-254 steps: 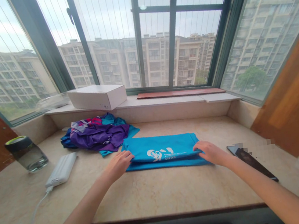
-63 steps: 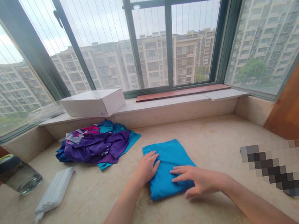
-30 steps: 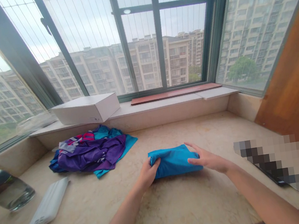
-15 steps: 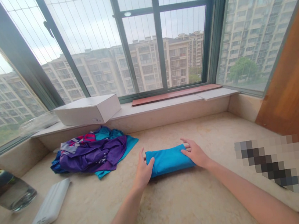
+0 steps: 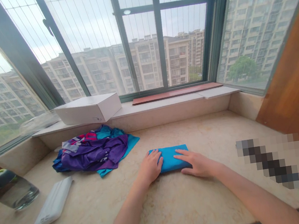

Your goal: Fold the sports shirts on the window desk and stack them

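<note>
A bright blue piece of cloth (image 5: 171,158), folded into a neat flat rectangle, lies on the stone surface in the middle of the head view. On its left end rests my left hand (image 5: 152,165), palm down, fingers stretched over the top. My right hand (image 5: 197,161) lies on the right end with its fingers spread and its thumb by the near edge. Neither hand grips the cloth. To the left is a crumpled heap of purple, teal and red clothes (image 5: 94,153), apart from both hands.
A white power bank (image 5: 52,203) with a cable and a dark-lidded clear cup (image 5: 12,190) stand at the left. On the sill are a white box (image 5: 88,111) and a reddish board (image 5: 176,93). A blurred-out dark object (image 5: 272,163) lies at the right.
Both hands have gone from holding the cloth's two ends to lying flat on top of it. The folded cloth now looks flatter against the surface.
</note>
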`<state>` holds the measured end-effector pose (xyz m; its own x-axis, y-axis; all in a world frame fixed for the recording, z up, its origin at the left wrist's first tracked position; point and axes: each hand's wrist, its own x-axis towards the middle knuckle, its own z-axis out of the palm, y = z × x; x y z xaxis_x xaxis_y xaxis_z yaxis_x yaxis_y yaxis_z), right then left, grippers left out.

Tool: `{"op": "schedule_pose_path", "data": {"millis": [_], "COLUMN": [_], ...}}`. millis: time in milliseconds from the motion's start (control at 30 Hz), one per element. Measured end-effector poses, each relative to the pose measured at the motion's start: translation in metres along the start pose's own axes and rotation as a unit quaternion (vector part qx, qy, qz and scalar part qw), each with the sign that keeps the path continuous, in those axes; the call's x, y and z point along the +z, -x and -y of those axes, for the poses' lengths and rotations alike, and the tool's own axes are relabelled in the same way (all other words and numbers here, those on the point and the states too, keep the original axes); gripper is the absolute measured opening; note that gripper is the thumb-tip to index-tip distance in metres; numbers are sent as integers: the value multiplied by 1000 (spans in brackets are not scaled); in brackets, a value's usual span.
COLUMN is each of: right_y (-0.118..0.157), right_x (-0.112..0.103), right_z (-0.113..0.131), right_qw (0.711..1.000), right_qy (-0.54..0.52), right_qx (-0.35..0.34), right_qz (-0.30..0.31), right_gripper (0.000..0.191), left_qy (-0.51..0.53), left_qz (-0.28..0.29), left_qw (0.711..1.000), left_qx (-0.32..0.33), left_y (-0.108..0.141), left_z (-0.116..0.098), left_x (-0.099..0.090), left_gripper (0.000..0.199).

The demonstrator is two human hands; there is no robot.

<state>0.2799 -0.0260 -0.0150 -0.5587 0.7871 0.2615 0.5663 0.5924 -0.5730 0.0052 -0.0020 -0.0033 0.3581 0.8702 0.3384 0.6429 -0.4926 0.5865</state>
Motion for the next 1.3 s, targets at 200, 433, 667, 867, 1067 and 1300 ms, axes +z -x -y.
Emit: {"op": "schedule_pose_path", "data": {"millis": [200, 433, 667, 867, 1067, 1300], "right_y": [-2, -10, -23, -11, -3, -6], "right_x": [-7, -7, -13, -12, -10, -7], "right_z": [-1, 22, 30, 37, 51, 53], "right_qw": [997, 992, 871, 787, 787, 784], "right_qy": [57, -17, -407, -592, -588, -580], "right_qx": [-52, -51, 142, 172, 173, 203], "right_qz": [-27, -114, -235, 22, 66, -93], "right_gripper": [38, 32, 77, 94, 85, 53], "left_qy": [20, 54, 288, 594, 599, 621], "left_qz": [43, 61, 30, 30, 14, 119], "left_qw": [996, 996, 951, 744, 744, 742], "left_qx": [72, 27, -106, -304, -296, -223], "left_y": [12, 9, 4, 11, 21, 28], "left_z": [-27, -40, -63, -71, -73, -86], "left_x": [1, 9, -9, 0, 20, 13], "left_gripper": [58, 24, 25, 50, 51, 57]}}
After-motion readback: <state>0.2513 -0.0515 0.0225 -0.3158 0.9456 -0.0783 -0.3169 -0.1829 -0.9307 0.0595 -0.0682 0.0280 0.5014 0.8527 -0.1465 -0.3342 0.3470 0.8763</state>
